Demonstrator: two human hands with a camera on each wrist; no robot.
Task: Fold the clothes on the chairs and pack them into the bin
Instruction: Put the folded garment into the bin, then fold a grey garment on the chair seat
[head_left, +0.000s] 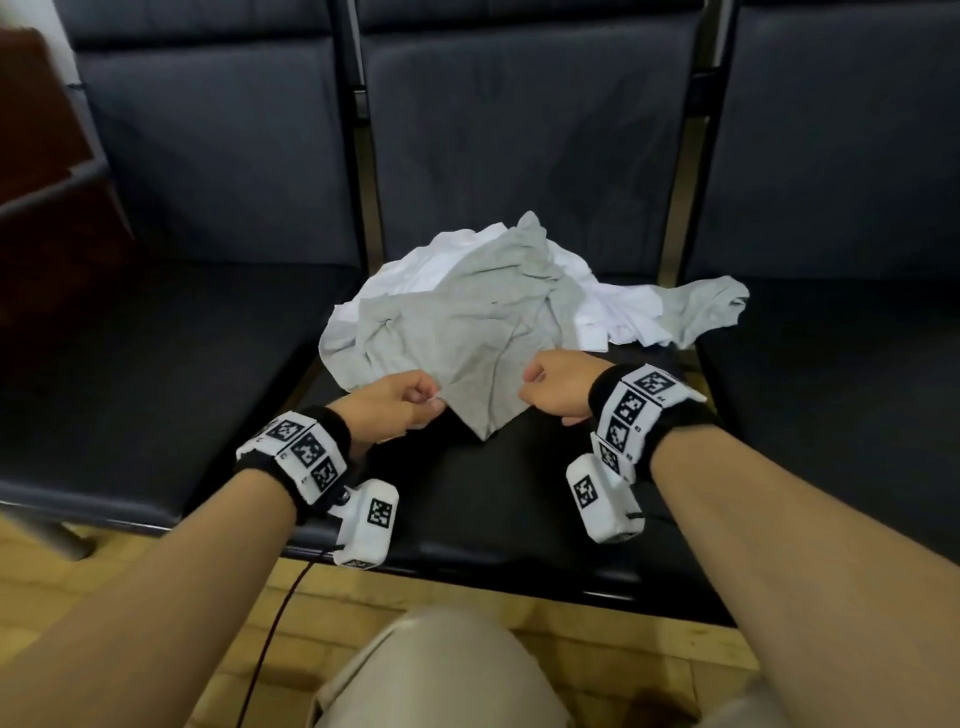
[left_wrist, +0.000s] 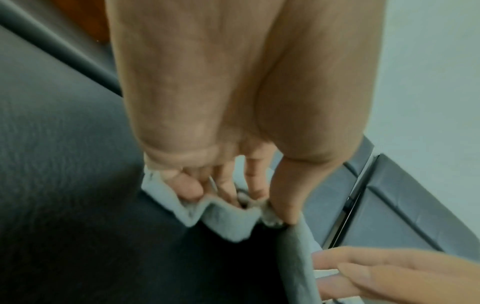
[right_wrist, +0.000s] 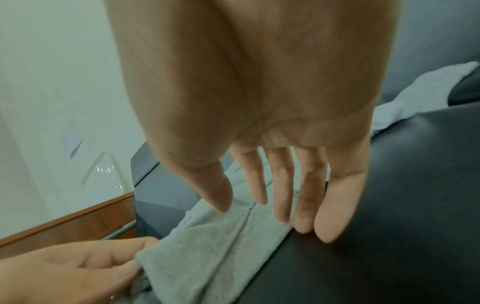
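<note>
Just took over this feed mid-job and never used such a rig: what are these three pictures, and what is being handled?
No machine: a person with cameras on the head and both wrists. The head view looks down on dark chairs. A crumpled grey garment lies over a white garment on the middle seat. The left wrist view shows the left hand pinching the grey hem. The right wrist view shows the right hand, fingers straight, at the same edge, not gripping. No bin is in view.

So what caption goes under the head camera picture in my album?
Left hand pinches the grey shirt on a dark chair, right hand beside it.
</note>
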